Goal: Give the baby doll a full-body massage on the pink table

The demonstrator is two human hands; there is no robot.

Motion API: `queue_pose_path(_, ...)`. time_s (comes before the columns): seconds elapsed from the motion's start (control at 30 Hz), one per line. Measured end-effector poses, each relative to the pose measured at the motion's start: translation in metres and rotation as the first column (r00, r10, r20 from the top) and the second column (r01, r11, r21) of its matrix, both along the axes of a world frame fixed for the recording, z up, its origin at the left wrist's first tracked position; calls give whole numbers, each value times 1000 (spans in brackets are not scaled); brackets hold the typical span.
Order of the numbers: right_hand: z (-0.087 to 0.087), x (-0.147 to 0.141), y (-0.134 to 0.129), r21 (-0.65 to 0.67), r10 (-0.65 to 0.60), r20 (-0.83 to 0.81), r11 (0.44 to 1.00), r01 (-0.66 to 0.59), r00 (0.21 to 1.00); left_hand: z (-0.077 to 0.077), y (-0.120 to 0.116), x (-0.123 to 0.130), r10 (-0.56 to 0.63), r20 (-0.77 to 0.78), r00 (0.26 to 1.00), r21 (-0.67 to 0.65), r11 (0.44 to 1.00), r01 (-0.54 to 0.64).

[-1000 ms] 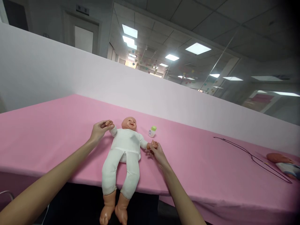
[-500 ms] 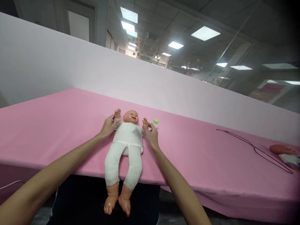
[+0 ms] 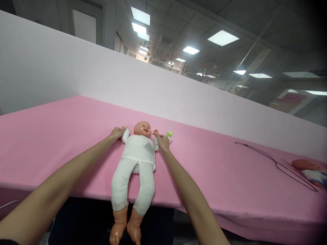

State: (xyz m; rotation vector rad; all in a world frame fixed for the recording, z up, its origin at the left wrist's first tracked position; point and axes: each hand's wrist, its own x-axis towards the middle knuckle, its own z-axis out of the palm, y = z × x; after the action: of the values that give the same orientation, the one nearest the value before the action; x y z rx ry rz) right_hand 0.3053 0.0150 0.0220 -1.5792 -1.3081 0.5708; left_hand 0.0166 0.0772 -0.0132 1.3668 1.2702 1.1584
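Note:
A baby doll (image 3: 139, 148) with a white cloth body lies on its back on a pink-covered table (image 3: 204, 170). Its head points toward the white wall, and its bare feet hang past the near edge. My left hand (image 3: 117, 133) is closed around the doll's hand and wrist on the left side, holding that arm out from the body. On the other side, my right hand (image 3: 162, 142) grips the doll's other forearm, with the doll's small fingers showing above mine. Just beyond my right hand is a small item with a light green top (image 3: 170, 133), partly hidden.
A thin dark cable (image 3: 270, 158) lies in a long loop on the right of the table. Past it, a second doll (image 3: 308, 166) lies at the right edge, cut off by the frame. A low white wall (image 3: 153, 88) runs along the table's back.
My left hand has moved outward to the left, pulling the doll's arm away from its head. My right hand has shifted slightly left, still on the other arm.

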Motion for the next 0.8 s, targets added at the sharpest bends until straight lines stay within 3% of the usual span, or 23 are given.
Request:
queue_pose_path(0.13,0,11,-3,-51,66,-76,996,-70,995,2,-7,-4,-43,70,997,-49,998,47)
queue_pose_path(0.3,9,26,-43,29,243,-71,970,-241,967,6,-34,-32,-222,232,947,94,974,205)
queue_pose_path(0.4,8,34,-75,102,383,80,915,-390,920,10,-46,-54,-361,95,928,144,927,346)
queue_pose_path(0.53,-4,43,-103,-7,484,211,869,-494,849,12,-53,-68,-519,-183,835,107,834,542)
queue_pose_path(0.6,-9,45,-106,8,506,215,854,-520,835,14,-55,-67,-517,-218,828,97,832,546)
queue_pose_path(0.7,-9,43,-96,103,471,201,862,-496,859,18,-56,-58,-478,-116,871,119,864,490)
queue_pose_path(0.8,-4,35,-73,198,334,146,912,-358,931,21,-48,-41,-321,79,944,165,938,305)
